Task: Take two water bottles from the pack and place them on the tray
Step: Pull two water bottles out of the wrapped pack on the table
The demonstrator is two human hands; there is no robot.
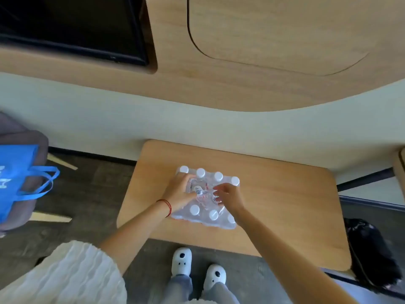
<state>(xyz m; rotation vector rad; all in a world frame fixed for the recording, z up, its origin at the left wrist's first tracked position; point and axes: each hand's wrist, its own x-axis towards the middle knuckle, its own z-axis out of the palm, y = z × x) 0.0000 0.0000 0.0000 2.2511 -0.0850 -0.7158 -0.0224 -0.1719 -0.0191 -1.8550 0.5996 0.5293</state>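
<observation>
hands: 2, left and right | shrink-wrapped bottle pack: 1 | white caps showing on pack: 7 | table: 1 | blue tote bag left of table: 1 | white slippers: 2

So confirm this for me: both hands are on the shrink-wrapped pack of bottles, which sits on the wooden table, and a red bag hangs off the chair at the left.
Not quite: the bag is blue, not red, as the head view shows. The rest holds: the left hand and right hand are both on the shrink-wrapped pack of bottles, which sits on the wooden table, and the bag hangs off the chair at the left.
</observation>
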